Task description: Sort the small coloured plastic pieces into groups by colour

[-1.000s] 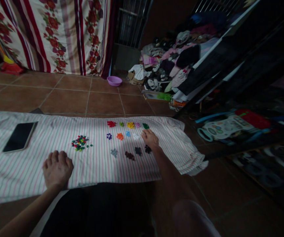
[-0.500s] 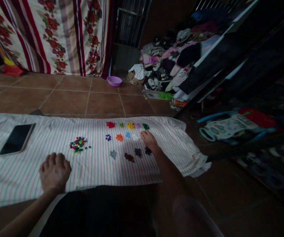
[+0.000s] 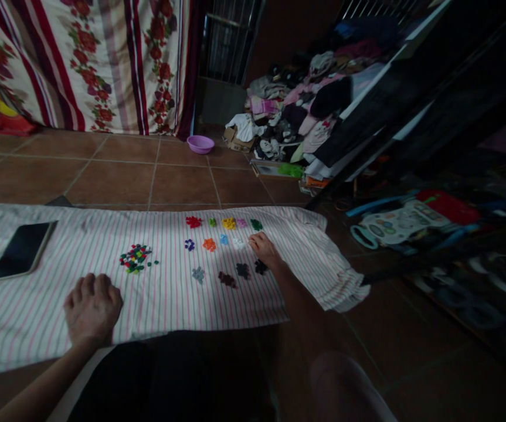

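Note:
My left hand (image 3: 93, 308) lies flat on the striped cloth (image 3: 169, 305), below a mixed pile of small coloured pieces (image 3: 135, 258). Beside the white pieces (image 3: 238, 243), my right hand (image 3: 265, 249) has its fingers closed; whatever they hold is too small to make out. Sorted heaps lie around it: red (image 3: 193, 222), yellow (image 3: 228, 223), pink (image 3: 241, 223), dark green (image 3: 257, 224), orange (image 3: 209, 244), light blue (image 3: 224, 239), grey (image 3: 198, 274), brown (image 3: 227, 279) and black (image 3: 260, 266).
A phone (image 3: 23, 250) lies at the cloth's left. Beyond the cloth, a purple basin (image 3: 200, 144) stands on the tiled floor near a heap of clothes (image 3: 305, 108). A colourful plastic item (image 3: 411, 221) is at the right.
The whole view has shifted slightly, moving the scene a little left. Neither hand has clearly moved over the cloth, and the heaps look the same.

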